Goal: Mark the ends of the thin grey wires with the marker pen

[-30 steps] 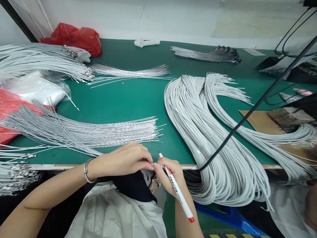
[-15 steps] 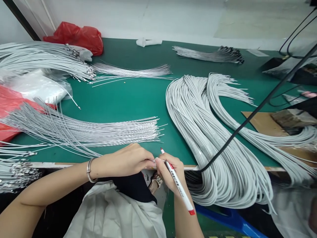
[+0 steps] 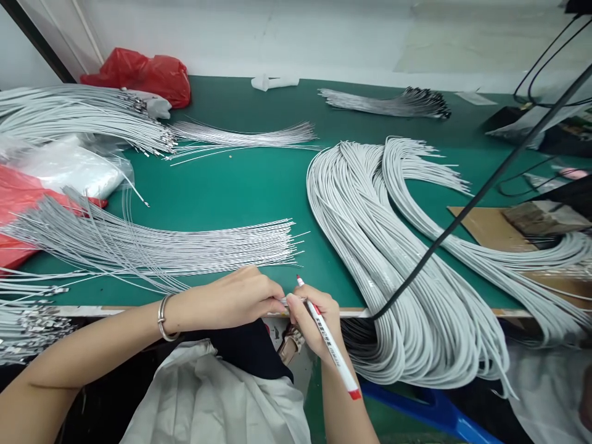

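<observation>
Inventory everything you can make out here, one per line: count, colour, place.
Table: one, green, across the view
Wall: one, white, behind
Red bags: two, red, back left and left edge
Clear bag: one, whitish, left
Thin wire bundles: three, grey, front left, mid-table, back right
Metal-ended cables: many, pale grey, far left
Looped cables: many, pale grey, right
Black cables: several, black, right
Cardboard: count unclear, brown, right
White object: one, white, back
Blue object: one, blue, lower right
Marker: one, white and red, right hand
Thin strands: count unclear, pale, front centre
Bracelet: one, silver, left wrist
Left hand: one, bare, pinching strands
Right hand: one, bare, gripping marker
</observation>
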### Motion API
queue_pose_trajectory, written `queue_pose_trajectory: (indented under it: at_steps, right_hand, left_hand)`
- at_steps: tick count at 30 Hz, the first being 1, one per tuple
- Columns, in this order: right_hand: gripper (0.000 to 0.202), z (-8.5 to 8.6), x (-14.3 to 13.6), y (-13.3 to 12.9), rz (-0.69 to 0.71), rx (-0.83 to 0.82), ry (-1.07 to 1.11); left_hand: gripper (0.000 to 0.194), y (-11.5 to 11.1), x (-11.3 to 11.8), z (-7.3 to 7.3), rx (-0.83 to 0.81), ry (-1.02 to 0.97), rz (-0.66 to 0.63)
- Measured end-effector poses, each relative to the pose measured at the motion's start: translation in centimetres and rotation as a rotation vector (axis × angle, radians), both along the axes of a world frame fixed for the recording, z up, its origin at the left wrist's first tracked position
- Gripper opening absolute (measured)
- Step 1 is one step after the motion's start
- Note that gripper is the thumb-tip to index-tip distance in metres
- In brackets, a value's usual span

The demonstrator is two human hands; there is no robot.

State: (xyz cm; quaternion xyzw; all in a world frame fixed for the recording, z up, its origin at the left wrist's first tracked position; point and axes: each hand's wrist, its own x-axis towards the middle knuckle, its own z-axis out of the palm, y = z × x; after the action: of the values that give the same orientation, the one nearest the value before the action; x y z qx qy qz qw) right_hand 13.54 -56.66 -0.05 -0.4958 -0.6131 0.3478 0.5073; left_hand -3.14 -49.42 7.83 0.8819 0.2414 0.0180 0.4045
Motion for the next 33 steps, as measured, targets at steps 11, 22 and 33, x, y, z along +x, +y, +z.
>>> queue_pose_trajectory:
  at_steps: [11,22,33]
  right_hand:
    - [0.049,-2.0,-0.7,-1.1,-0.282,0.337,-0.116]
    - [0.055,-2.1,-2.7,-0.9,-0.380,0.366,-0.059]
    - [0.018,-1.1,-0.3,-0.9,-0.221,0.106,0.050]
  left_hand:
    - [0.029,1.8,0.1,1.4,-0.224,-0.018,0.093]
    - [0.030,2.0,1.1,1.3,-0.216,-0.048,0.081]
    - [0.032,1.4,0.7,1.1,-0.154,-0.006,-0.017]
